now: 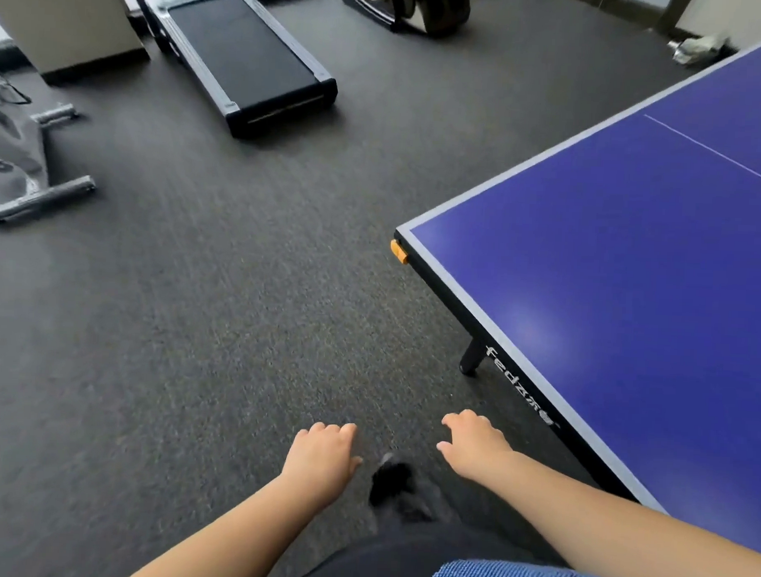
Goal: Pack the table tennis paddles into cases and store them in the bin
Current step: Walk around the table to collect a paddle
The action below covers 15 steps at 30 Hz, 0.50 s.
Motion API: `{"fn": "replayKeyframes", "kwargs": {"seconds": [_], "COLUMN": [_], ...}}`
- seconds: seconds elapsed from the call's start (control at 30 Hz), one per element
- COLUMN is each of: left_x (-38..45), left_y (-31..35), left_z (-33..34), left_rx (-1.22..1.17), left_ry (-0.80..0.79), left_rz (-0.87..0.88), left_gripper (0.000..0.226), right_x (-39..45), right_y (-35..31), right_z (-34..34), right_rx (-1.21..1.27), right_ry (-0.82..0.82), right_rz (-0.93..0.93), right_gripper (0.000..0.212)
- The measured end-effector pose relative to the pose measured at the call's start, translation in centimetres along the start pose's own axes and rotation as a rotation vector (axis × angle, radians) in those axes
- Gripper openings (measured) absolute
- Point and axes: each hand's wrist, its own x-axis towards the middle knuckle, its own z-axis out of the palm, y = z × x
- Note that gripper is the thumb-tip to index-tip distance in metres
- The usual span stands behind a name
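Observation:
My left hand [321,456] and my right hand [474,447] hang in front of me over the dark carpet, palms down, fingers loosely curled and apart, holding nothing. The blue table tennis table [621,271] fills the right side; its near corner, with an orange corner guard [399,251], lies ahead and to the right of my right hand. No paddle, case or bin shows anywhere in view. My dark shoe [391,483] shows between my hands.
A black treadmill [244,54] lies on the floor at the back left. A grey exercise machine's base [37,190] stands at the far left. A dark device [406,6] sits at the back centre. Grey carpet [205,303] spreads between them.

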Motion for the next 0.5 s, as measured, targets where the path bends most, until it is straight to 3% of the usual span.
{"fn": "replayKeyframes", "kwargs": {"seconds": [0.3, 0.5], "left_x": [11.1, 20.4], "left_y": [-9.5, -16.9], "left_z": [-8.4, -14.1], "left_rx": [-0.126, -0.027], "left_ry": [0.004, -0.017], "left_rz": [-0.12, -0.037], "left_gripper": [0.05, 0.046], "right_x": [10.9, 18.8], "right_y": [-7.6, -13.9], "right_z": [-10.0, -15.0], "right_rx": [-0.03, 0.09], "right_ry": [-0.03, -0.008], "right_rz": [-0.05, -0.016], "right_gripper": [0.048, 0.05]}}
